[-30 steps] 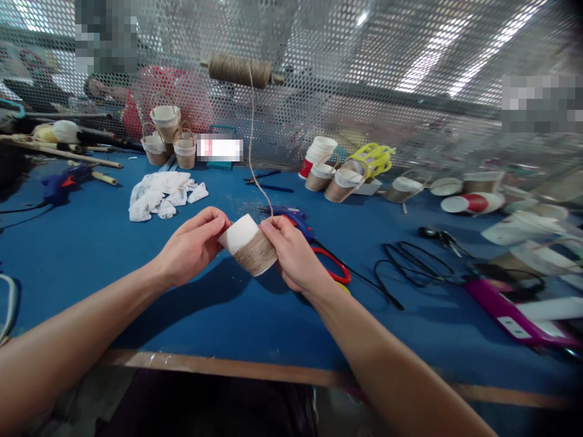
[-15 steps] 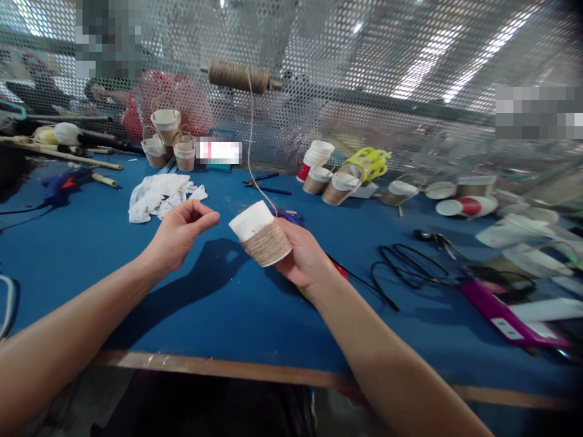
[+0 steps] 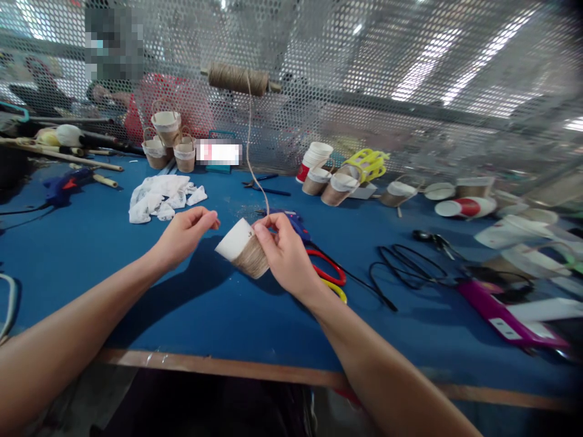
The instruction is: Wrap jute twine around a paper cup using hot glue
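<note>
My right hand (image 3: 285, 255) grips a white paper cup (image 3: 242, 247) whose lower half is wound with jute twine; the cup lies tilted above the blue table (image 3: 237, 315). A strand of twine (image 3: 249, 145) runs from the cup up to a spool (image 3: 237, 79) mounted on the perforated metal screen. My left hand (image 3: 184, 233) hovers just left of the cup, fingers curled in a loose pinch, not touching it and holding nothing I can see.
A blue glue gun (image 3: 291, 220) and red-and-yellow scissors (image 3: 328, 276) lie right of my hand, with black cables (image 3: 405, 270) beyond. White cloth (image 3: 161, 195) lies at left. Twine-wrapped cups (image 3: 166, 139) and stacked cups (image 3: 328, 176) stand near the screen. A person sits behind it.
My left hand let go of the cup's base a second ago and stays apart. My right hand turned the cup upward, then rolled it back down with its fingers on top.
</note>
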The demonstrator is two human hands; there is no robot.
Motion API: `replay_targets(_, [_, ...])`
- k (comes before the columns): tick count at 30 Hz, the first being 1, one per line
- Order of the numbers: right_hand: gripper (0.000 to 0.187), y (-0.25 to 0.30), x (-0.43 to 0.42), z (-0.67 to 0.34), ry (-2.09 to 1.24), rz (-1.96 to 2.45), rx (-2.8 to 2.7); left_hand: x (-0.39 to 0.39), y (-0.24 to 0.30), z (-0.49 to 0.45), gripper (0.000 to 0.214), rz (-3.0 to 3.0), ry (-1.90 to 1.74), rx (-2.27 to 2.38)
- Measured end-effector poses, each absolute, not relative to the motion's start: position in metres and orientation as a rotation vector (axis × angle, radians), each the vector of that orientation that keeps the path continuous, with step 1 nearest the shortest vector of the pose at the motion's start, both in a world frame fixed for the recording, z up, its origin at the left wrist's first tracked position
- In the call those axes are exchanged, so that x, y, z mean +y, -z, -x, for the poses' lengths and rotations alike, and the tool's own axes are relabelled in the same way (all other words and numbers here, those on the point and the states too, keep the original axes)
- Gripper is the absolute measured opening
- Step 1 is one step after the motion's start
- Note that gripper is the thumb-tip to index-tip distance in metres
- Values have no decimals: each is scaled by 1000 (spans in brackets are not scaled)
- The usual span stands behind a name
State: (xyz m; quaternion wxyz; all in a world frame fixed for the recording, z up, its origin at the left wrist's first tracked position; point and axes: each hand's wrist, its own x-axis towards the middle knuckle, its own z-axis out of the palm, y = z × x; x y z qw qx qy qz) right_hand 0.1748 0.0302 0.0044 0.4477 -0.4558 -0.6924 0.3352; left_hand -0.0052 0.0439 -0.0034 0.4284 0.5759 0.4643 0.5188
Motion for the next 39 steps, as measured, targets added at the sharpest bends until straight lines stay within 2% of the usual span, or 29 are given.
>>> replay_targets(2, [11,-2,28,-175,-720,1114,-1824,40,1,3,11,-1458,-1292,1093])
replay_targets(9, [7,1,25,-173,-531,1083,-1975,21,-5,-8,25,-1467,-859,993])
replay_targets(12, [6,0,24,-172,-477,1094,-2024,18,-3,-14,31,-1397,-825,991])
replay_targets(17, [5,-1,24,-172,-463,1123,-2064,18,1,-18,29,-1375,-851,1063])
replay_targets(24, [7,-4,24,-175,-569,1106,-2038,19,4,-13,22,-1552,-845,1040])
replay_targets(33, [14,-10,28,-180,-1036,1092,-1895,16,-2,-12,16,-1702,-835,1065])
replay_targets(39, [14,-7,29,-179,-1012,1110,-1889,15,-1,-13,16,-1672,-858,1068])
